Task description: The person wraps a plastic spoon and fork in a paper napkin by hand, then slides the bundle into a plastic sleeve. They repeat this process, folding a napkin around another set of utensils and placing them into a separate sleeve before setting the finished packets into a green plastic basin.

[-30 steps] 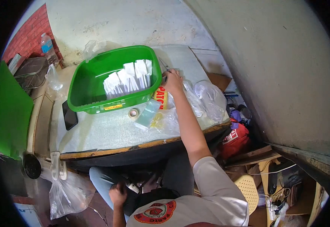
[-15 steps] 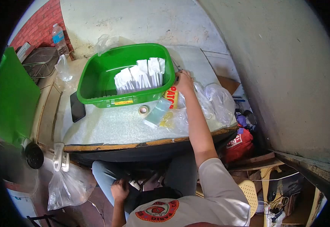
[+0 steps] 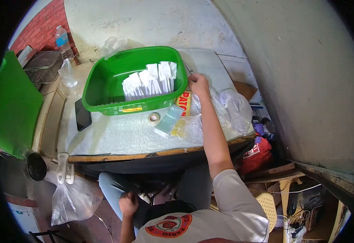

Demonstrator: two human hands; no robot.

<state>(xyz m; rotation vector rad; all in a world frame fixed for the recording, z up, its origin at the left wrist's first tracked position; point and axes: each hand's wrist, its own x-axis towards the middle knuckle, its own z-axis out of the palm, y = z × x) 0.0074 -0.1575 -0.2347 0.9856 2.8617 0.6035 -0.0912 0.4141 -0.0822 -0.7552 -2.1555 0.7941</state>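
Note:
My right hand [image 3: 198, 84] is at the right side of a green basin [image 3: 132, 108], fingers curled together beside its rim; what they hold, if anything, is hidden. Inside the basin stand rows of folded white paper packets [image 3: 151, 81]. My left hand [image 3: 128, 203] rests closed on my left thigh, below the table edge; its palm is hidden. Just below my right hand lies a yellow pack with red letters [image 3: 183, 103]. Clear plastic sleeves [image 3: 169, 120] and a roll of tape [image 3: 154, 118] lie in front of the basin.
A black phone [image 3: 83, 115] lies left of the basin. Clear plastic bags [image 3: 236, 106] are at the table's right. A water bottle [image 3: 64, 43] stands at the back left. A plastic bag [image 3: 72, 202] hangs from a white clip at the table's front left edge [image 3: 104, 158].
My right hand has shifted slightly at the basin's right side, and its fingers have curled in more. My left hand stays on my thigh.

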